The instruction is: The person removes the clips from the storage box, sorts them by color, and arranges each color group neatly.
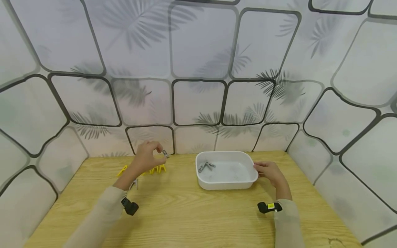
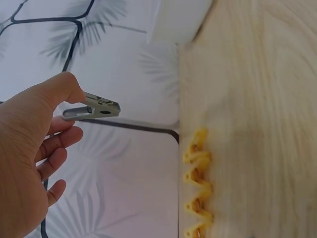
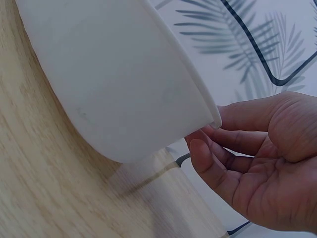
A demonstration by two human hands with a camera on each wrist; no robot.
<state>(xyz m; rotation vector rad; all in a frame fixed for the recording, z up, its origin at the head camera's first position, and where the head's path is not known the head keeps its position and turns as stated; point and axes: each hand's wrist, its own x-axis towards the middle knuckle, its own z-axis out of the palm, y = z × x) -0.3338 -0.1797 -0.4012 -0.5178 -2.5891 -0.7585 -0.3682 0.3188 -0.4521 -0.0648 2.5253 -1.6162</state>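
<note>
My left hand (image 1: 145, 159) is raised above the back left of the table and pinches a grey clothespin (image 2: 99, 107) between thumb and index finger. The other fingers are loosely bent beneath it. A white plastic basin (image 1: 226, 186) stands right of centre with a few grey clothespins (image 1: 206, 166) lying in its left part. My right hand (image 1: 270, 171) holds the basin's right end by the rim, fingers underneath, as the right wrist view shows. Below the left hand, several yellow clothespins (image 2: 199, 176) stand in a row on the table, partly hidden by the hand in the head view.
More grey clothespins (image 1: 134, 184) lie beside the left wrist, partly covered by it. A yellow clothespin (image 1: 122, 170) is left of the forearm. The wooden table (image 1: 186, 220) meets a patterned cloth wall (image 1: 198, 103) at the back and sides.
</note>
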